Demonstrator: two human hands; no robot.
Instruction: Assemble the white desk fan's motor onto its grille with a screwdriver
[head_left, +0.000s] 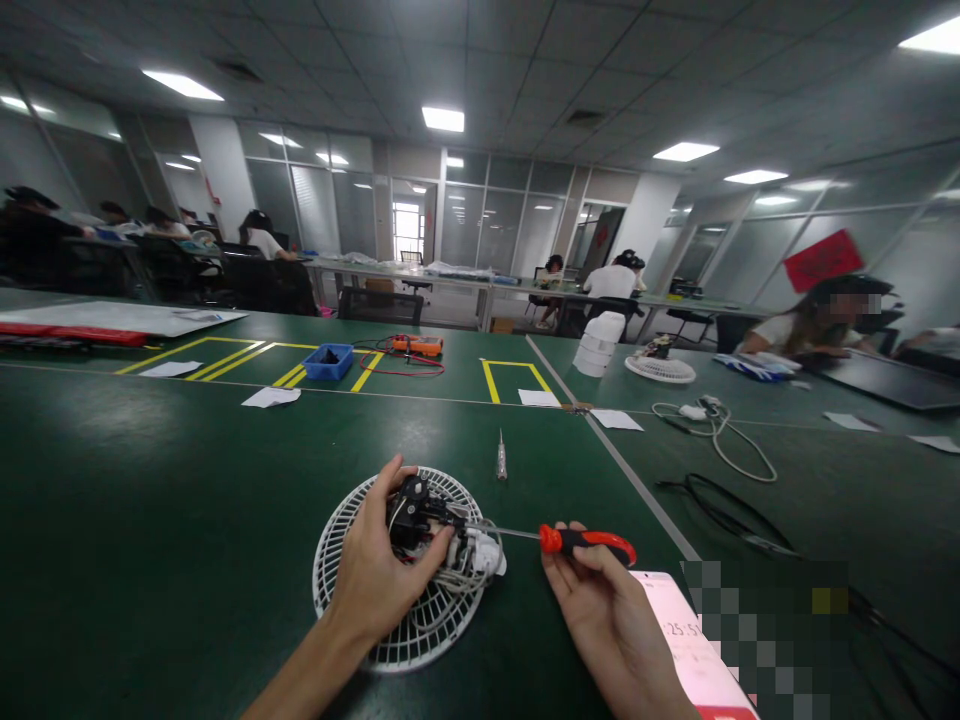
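Observation:
A white round fan grille [336, 560] lies on the green table in front of me, with a black fan motor [411, 508] and bundled wiring on top of it. My left hand [382, 570] is wrapped round the motor, thumb on its near right side. In my right hand [600, 610] is a red and black screwdriver [592, 543], held by the handle between thumb and fingers. Its shaft lies nearly level and points left, the tip reaching the motor assembly. A white plastic part [484, 552] sits among the wires beneath the shaft.
Beyond the grille lies a small clear-handled screwdriver [502, 462]. A lit phone [694, 640] is beside my right hand. Farther back are a blue bin [328, 362], an orange multimeter [418, 345], white stacked parts [598, 345] and another fan grille [660, 368]. Cables [739, 520] run along the right; people sit beyond.

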